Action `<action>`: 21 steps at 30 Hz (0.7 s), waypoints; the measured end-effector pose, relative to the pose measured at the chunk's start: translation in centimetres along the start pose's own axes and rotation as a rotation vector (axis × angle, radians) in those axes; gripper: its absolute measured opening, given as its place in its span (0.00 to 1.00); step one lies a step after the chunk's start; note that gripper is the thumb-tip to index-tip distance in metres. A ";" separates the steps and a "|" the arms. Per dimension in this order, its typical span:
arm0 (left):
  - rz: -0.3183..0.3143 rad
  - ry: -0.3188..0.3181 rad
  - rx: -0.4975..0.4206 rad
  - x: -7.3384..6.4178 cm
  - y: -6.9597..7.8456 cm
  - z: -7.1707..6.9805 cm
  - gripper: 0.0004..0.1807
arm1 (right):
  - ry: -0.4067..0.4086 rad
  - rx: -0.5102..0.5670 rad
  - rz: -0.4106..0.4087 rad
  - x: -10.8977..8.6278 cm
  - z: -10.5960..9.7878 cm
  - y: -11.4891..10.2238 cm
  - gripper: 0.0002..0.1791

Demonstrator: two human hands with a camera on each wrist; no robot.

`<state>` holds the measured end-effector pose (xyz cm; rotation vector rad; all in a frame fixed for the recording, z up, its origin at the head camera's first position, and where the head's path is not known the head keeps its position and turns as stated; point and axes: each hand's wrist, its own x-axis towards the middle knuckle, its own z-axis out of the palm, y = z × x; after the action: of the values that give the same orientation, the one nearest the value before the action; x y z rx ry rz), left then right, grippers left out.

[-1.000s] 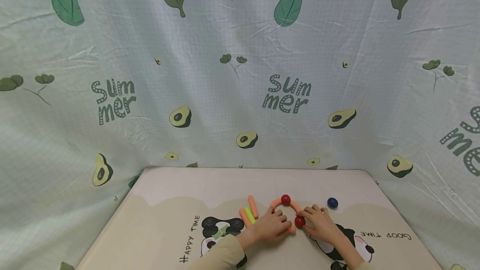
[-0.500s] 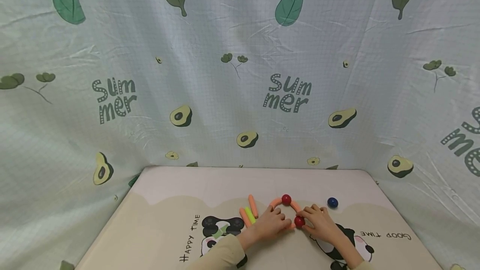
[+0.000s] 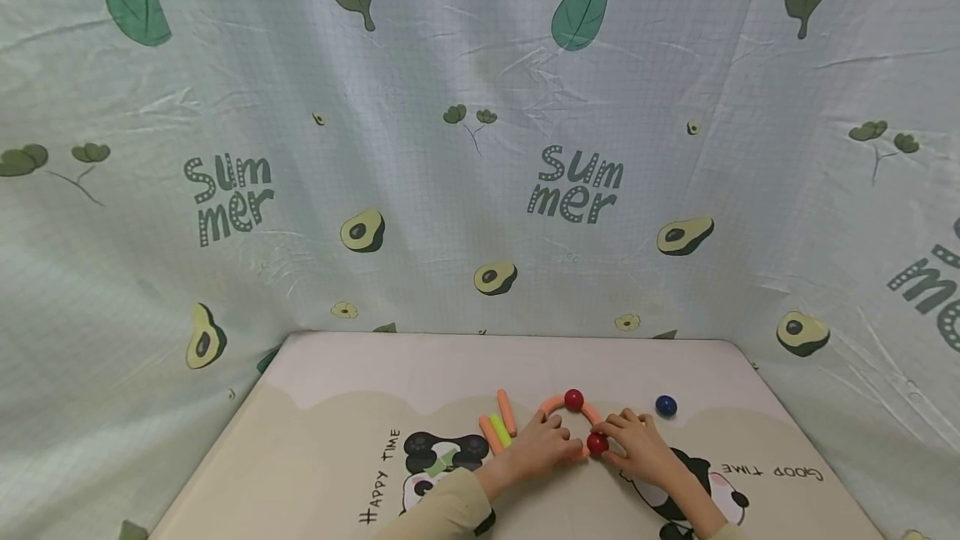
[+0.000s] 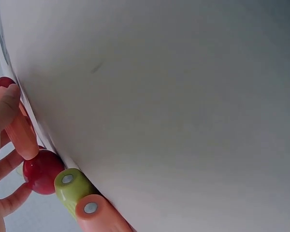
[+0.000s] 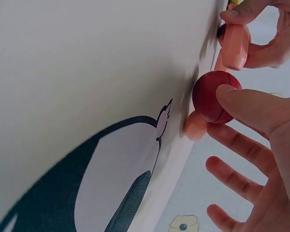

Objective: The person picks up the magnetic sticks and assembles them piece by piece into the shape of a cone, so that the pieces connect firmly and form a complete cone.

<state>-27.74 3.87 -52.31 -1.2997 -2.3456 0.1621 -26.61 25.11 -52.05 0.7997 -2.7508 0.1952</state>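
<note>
Evidently the left hand (image 3: 542, 447) pinches an orange rod (image 5: 236, 46) and the right hand (image 3: 639, 447) a red ball (image 3: 597, 444) by its end, low over the table (image 3: 322, 432); a crooked push could skew that rod or jolt the curved rods (image 3: 552, 405) beyond loose.

Orange stick (image 3: 582, 454) — partly behind fingers (image 3: 567, 447)
</note>
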 end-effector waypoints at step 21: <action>0.028 0.062 0.029 -0.3 -1.0 -0.6 0.02 | 0.014 0.026 -0.021 0.2 -0.2 -0.5 0.12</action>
<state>-28.12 2.98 -51.52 -1.3056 -2.2660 0.1609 -26.45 24.65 -51.83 0.8299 -2.7310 0.2317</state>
